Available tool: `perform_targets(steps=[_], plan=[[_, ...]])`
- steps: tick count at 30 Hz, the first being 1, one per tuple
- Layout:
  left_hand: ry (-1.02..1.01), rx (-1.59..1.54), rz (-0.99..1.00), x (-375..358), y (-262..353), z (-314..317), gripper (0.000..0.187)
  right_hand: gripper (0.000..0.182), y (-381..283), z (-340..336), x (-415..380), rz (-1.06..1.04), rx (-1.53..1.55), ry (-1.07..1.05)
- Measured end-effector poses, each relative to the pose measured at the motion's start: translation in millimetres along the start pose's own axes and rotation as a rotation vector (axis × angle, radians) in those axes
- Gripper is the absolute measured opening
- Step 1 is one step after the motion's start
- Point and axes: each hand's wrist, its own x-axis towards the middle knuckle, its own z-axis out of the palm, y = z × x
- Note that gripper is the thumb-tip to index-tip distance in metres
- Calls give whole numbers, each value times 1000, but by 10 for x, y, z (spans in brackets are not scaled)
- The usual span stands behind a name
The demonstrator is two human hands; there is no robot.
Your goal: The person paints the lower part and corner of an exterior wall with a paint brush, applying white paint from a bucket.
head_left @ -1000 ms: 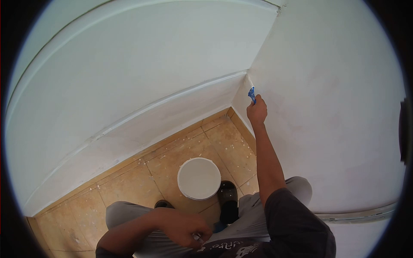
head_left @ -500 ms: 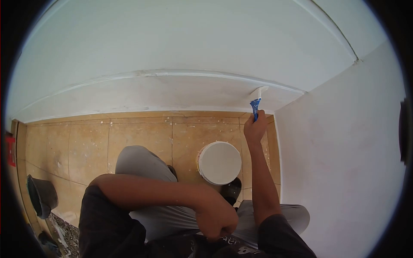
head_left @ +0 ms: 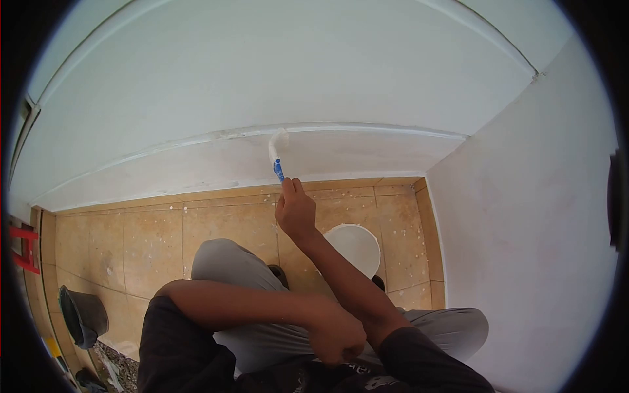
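My right hand (head_left: 297, 208) is closed round the blue handle of a white-coated paintbrush (head_left: 278, 160). The bristles touch the low white wall strip (head_left: 341, 154), just under its ledge. My left hand (head_left: 337, 332) is curled in front of my torso, by my right forearm; what it holds, if anything, is hidden. Beyond my right forearm a round white bucket (head_left: 357, 245) stands on the tiles, partly covered by the arm.
A dark bucket (head_left: 88, 314) lies tilted on the tiled floor (head_left: 151, 242) at the left. Behind it are a red object (head_left: 26, 250) and rubble (head_left: 116, 361). A white side wall (head_left: 517, 216) rises at the right. My bent knees are on either side.
My right hand has moved the paintbrush left along the wall strip, and my right forearm now crosses in front of the white bucket. The view has shifted slightly. My left hand stays curled.
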Motion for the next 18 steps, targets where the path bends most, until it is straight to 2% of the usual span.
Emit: perform_targets(steps=[2, 5, 9, 15, 18], plan=[[8, 3, -9, -12, 13, -32, 22, 21, -144, 13, -35, -62, 49, -145], [2, 11, -50, -63, 74, -133, 21, 24, -283, 130, -64, -101, 119, -251], [113, -8, -55, -99, -52, -66, 21, 22, -89, 19, 87, 18, 159, -130], [107, 14, -83, -272, -39, -55, 23, 19, 600, -626, 190, 32, 30, 75], [141, 18, -84, -290, -43, -23, 25, 16, 846, -946, 144, 113, -40, 104]])
